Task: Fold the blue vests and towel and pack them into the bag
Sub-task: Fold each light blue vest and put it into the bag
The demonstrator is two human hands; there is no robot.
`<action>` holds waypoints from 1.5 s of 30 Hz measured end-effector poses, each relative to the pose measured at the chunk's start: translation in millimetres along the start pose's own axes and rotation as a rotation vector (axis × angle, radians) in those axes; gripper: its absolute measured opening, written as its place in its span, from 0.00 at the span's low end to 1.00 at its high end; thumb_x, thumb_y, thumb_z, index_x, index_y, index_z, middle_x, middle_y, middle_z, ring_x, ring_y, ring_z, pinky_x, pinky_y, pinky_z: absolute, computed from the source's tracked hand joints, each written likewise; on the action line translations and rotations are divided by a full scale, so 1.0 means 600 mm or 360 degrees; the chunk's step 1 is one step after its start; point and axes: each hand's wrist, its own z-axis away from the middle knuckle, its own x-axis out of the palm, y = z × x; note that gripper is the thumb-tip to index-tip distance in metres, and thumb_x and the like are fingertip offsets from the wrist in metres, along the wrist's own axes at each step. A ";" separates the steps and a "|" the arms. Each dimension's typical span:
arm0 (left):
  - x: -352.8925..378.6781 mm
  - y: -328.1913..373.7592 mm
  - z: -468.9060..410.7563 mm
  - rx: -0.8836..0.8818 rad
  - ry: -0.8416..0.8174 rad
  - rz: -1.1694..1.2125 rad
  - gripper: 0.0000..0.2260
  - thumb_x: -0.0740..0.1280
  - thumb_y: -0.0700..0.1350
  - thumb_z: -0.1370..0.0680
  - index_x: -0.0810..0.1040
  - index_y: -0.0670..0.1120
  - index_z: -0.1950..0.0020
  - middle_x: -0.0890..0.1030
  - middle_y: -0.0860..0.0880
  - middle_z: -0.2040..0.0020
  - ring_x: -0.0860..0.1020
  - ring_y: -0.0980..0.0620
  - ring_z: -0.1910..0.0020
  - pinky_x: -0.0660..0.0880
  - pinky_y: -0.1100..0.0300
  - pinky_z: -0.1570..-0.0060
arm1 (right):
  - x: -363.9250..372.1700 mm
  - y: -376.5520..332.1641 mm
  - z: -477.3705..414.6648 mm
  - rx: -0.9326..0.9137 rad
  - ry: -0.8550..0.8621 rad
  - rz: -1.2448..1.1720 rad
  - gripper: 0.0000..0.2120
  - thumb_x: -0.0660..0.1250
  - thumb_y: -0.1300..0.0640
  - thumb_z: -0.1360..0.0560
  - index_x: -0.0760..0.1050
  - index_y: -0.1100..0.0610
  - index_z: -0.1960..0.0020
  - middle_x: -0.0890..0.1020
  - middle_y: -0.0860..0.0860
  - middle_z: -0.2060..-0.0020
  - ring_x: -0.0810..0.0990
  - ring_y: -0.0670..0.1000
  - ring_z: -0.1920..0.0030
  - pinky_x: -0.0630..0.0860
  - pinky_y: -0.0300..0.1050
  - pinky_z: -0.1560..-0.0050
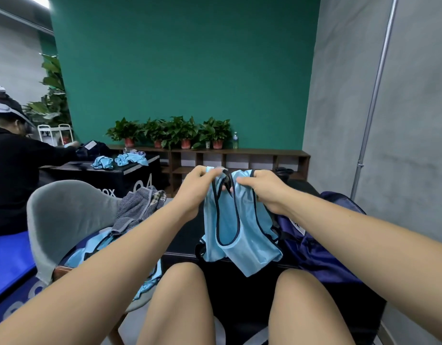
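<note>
**A:** From the head camera, what are the hands doing?

**B:** Both are raised in front, close together but not quite touching. The left hand [197, 188] pinches the top of one shoulder strap of a blue vest [230, 235], and the right hand [264, 192] has its fingers curled round the other strap. So each is clamped on the same garment.

**A:** And how does the vest hang?

**B:** Straight down from the two straps, dark-trimmed neckline facing the camera. Its hem hangs in front of the near edge of the black bench [185, 232], above the gap between the person's knees.

**A:** Where's the bag?

**B:** On the right end of the bench – a dark purple bag [322, 245], just beside the hanging vest and partly under the right forearm. I cannot tell whether it is open.

**A:** The towel?

**B:** A grey striped towel [137, 207] lies crumpled on the seat of a grey chair [65, 210] to the left of the bench, on top of a heap of vests [98, 245] in the same light blue. The left forearm crosses in front of them.

**A:** Anything further off?

**B:** At the left edge another person [13, 175] in black leans over a black box [103, 180] – two crumpled blue garments [103, 162] lie on its top. Behind, against a green wall, a low wooden shelf [240, 158] carries potted plants [170, 131] and a bottle [235, 140].
</note>
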 end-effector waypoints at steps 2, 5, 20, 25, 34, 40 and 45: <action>-0.015 0.016 -0.002 -0.0115 -0.0044 0.0276 0.17 0.62 0.55 0.17 0.82 0.43 0.48 0.87 0.40 0.50 0.87 0.43 0.55 0.79 0.53 0.55 | -0.019 -0.016 -0.009 0.0021 0.0073 -0.0029 0.22 0.79 0.46 0.33 0.81 0.62 0.50 0.87 0.63 0.49 0.86 0.57 0.54 0.79 0.53 0.47; -0.047 0.024 -0.011 -0.0155 -0.0035 0.0427 0.18 0.60 0.47 0.21 0.85 0.39 0.46 0.86 0.40 0.51 0.85 0.43 0.55 0.76 0.51 0.52 | -0.051 -0.048 -0.008 0.0019 0.0200 -0.0096 0.13 0.80 0.51 0.31 0.78 0.55 0.54 0.88 0.59 0.54 0.84 0.56 0.56 0.76 0.50 0.52; -0.163 0.022 -0.045 -0.0158 0.0176 0.0256 0.12 0.79 0.45 0.25 0.76 0.51 0.54 0.76 0.47 0.58 0.71 0.50 0.66 0.68 0.59 0.69 | -0.159 -0.125 -0.007 0.0073 0.0291 -0.0402 0.05 0.70 0.57 0.19 0.78 0.56 0.45 0.83 0.55 0.51 0.83 0.54 0.55 0.80 0.49 0.53; -0.209 0.046 -0.064 -0.0022 0.0416 0.0219 0.15 0.78 0.38 0.25 0.79 0.48 0.42 0.82 0.45 0.46 0.78 0.48 0.56 0.71 0.54 0.59 | -0.202 -0.136 -0.008 0.0103 0.0331 -0.0315 0.15 0.73 0.57 0.21 0.80 0.60 0.36 0.84 0.56 0.46 0.83 0.55 0.51 0.81 0.49 0.54; -0.247 0.167 -0.075 0.0264 0.0562 0.0097 0.10 0.79 0.39 0.25 0.83 0.49 0.48 0.85 0.46 0.52 0.77 0.50 0.64 0.73 0.57 0.65 | -0.255 -0.208 0.017 0.0042 0.0494 -0.0367 0.16 0.75 0.61 0.26 0.77 0.56 0.40 0.82 0.54 0.51 0.81 0.53 0.58 0.79 0.46 0.57; -0.267 0.262 -0.064 0.0366 0.0642 0.0009 0.12 0.83 0.46 0.30 0.85 0.52 0.50 0.85 0.42 0.56 0.77 0.45 0.62 0.78 0.47 0.61 | -0.283 -0.270 0.032 -0.0193 0.0490 -0.0501 0.14 0.68 0.63 0.29 0.74 0.58 0.44 0.80 0.57 0.49 0.80 0.55 0.58 0.81 0.47 0.55; -0.263 0.338 -0.052 0.0657 0.0625 -0.0237 0.09 0.82 0.50 0.27 0.87 0.53 0.49 0.88 0.43 0.49 0.82 0.48 0.57 0.82 0.46 0.49 | -0.279 -0.321 0.051 -0.0500 0.0398 -0.0516 0.09 0.71 0.63 0.21 0.81 0.57 0.41 0.87 0.54 0.47 0.85 0.52 0.53 0.80 0.47 0.45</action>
